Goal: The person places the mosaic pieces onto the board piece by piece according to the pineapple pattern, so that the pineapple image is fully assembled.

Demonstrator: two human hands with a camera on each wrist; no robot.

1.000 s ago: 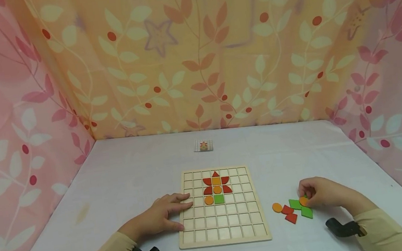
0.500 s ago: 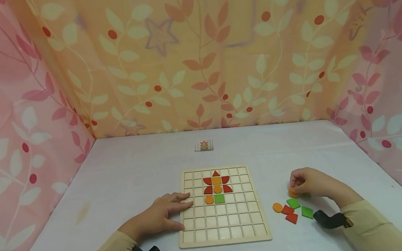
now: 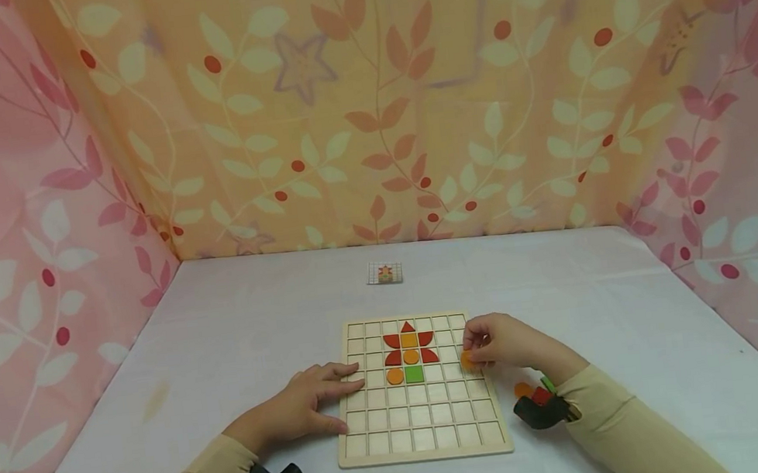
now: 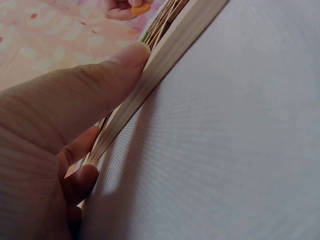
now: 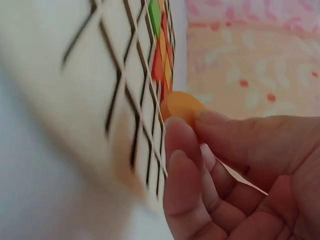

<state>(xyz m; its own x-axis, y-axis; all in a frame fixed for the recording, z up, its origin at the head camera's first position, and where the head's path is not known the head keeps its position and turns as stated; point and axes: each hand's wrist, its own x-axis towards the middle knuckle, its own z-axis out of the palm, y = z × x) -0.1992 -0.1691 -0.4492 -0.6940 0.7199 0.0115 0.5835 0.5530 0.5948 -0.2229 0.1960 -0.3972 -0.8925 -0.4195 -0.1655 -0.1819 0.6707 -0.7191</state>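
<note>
A wooden grid board [image 3: 425, 454] lies on the white cloth. My left hand [image 3: 305, 402] rests along its left edge with the fingers extended; in the left wrist view the thumb [image 4: 117, 72] touches the rim. My right hand [image 3: 506, 343] pinches an orange disc [image 5: 185, 106] between thumb and fingertips, above the board's right edge. Set in the grid are a red triangle [image 3: 406, 327], several red curved pieces, an orange square [image 3: 408, 340] and an orange disc below it. Lower down, another orange disc [image 3: 395, 377] sits left of a green square [image 3: 413, 374].
Loose pieces lie right of the board, partly hidden by the right wrist's black camera [image 3: 542, 411]; an orange disc [image 3: 523, 389] and a red piece [image 3: 541, 395] show. A small picture card [image 3: 385, 272] lies behind the board. Patterned curtains surround the table.
My right hand has picked the orange disc up from the loose pieces and carried it left to the board's right edge. The left hand has stayed in place.
</note>
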